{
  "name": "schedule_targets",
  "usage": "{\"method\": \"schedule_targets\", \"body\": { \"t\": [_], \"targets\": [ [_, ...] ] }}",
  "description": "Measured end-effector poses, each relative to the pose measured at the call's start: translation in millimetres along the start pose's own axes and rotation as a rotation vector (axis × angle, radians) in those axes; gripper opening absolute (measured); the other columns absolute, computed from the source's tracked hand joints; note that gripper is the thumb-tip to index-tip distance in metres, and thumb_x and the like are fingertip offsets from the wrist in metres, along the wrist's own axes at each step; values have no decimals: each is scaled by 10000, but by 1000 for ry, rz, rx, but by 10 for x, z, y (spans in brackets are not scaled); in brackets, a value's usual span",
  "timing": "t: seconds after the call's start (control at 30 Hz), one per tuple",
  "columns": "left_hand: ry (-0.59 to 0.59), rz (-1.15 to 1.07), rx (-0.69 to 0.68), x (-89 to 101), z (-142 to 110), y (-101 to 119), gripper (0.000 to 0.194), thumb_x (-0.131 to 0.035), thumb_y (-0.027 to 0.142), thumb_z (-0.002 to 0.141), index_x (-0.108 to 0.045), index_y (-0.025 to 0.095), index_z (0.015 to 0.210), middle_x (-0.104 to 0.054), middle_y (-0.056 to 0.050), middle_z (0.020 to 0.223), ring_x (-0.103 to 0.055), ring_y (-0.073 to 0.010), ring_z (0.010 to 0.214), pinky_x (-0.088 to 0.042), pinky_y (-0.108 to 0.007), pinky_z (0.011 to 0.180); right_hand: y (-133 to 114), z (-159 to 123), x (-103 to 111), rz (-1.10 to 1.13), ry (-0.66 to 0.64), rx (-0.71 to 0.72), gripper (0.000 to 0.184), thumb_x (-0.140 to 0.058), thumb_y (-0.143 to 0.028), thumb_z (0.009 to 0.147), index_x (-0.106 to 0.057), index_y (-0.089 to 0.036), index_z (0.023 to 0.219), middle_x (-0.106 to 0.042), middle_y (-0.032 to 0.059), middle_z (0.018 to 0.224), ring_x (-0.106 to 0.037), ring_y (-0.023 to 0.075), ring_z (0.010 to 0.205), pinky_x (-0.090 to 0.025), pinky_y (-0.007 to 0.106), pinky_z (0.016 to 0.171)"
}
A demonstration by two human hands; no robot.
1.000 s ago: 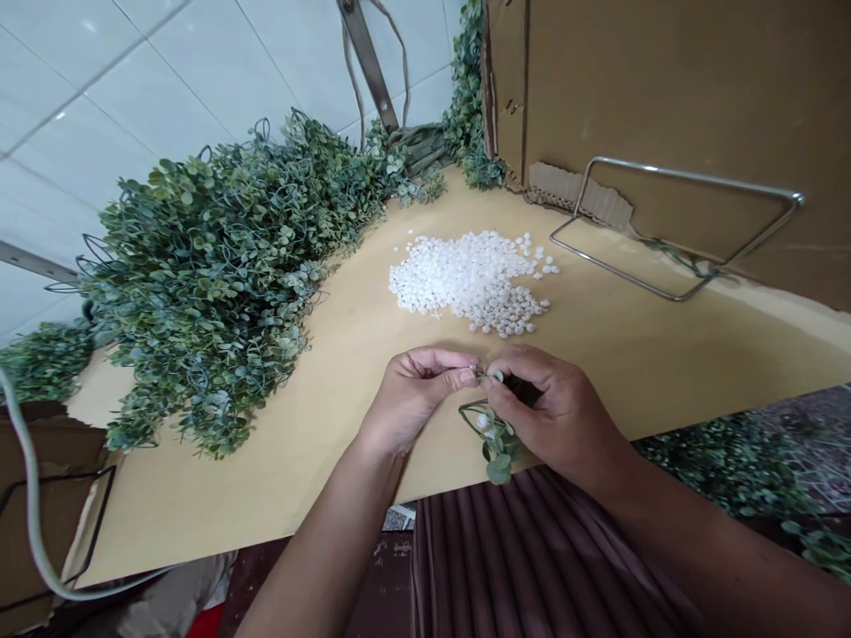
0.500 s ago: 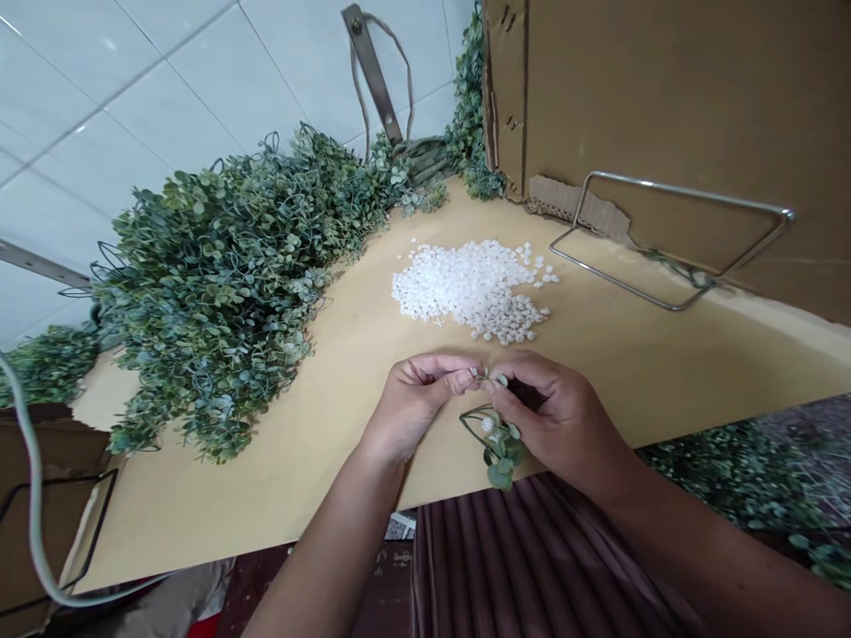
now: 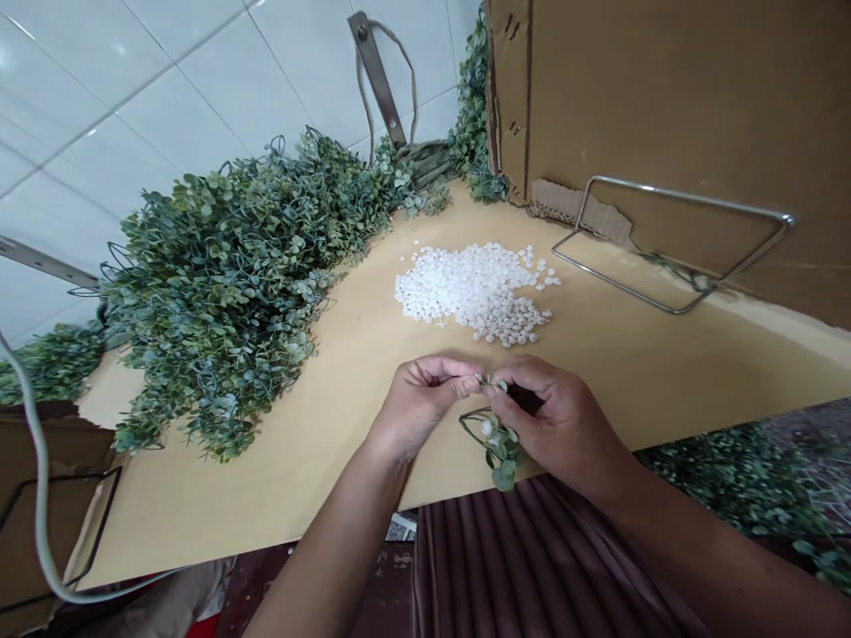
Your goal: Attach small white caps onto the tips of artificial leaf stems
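Observation:
Between my two hands is an artificial leaf sprig (image 3: 503, 470) with round green leaves and a small white piece among them. My right hand (image 3: 551, 408) pinches its stem, and the leafy end hangs below the fingers near the board's front edge. My left hand (image 3: 425, 399) has thumb and forefinger pressed together at the sprig's tip, against the right fingertips. Something tiny and pale shows at the left fingertips, too small to make out. Just beyond both hands lies a spread pile of small white plastic pieces (image 3: 465, 283).
A large heap of artificial greenery (image 3: 219, 275) covers the left and back of the tan board (image 3: 332, 443). To the right stand a cardboard wall (image 3: 665, 106) and a bent metal wire frame (image 3: 618, 279). A white cable (image 3: 36, 478) hangs at far left; more greenery (image 3: 731, 474) lies lower right.
Both hands stay pinched together at the sprig with only a slight shift of the fingers. The whole view has moved a little; the white pile looks the same.

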State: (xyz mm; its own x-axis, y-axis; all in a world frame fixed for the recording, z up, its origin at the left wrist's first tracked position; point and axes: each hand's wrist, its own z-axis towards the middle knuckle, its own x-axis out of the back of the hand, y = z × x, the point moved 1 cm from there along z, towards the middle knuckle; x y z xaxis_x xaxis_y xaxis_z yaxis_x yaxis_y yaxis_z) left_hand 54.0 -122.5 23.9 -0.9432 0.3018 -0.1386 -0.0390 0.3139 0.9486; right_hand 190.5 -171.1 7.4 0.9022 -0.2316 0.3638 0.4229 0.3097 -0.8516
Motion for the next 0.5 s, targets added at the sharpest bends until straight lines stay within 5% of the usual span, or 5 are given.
{"method": "schedule_targets", "body": {
  "t": [0.33,0.5],
  "targets": [
    [-36,-14,10,-40,-6,16,246,-842,310,487,-715,156,631,-680,5,601,-573,-80,573,-465,-216,646,11,41,-10,36,-11,-56,179,-479,-219,783,-525,-173,616,-539,10,580,-528,139,558,-437,249,537],
    [-26,-30,-24,-26,-10,-1,341,-789,433,547,-725,137,702,-681,-33,621,-568,-100,562,-437,-231,594,61,-147,463,51,-264,-91,210,-517,-269,839,-567,-185,653,-525,-23,546,-548,120,502,-446,194,438]
  ]
}}
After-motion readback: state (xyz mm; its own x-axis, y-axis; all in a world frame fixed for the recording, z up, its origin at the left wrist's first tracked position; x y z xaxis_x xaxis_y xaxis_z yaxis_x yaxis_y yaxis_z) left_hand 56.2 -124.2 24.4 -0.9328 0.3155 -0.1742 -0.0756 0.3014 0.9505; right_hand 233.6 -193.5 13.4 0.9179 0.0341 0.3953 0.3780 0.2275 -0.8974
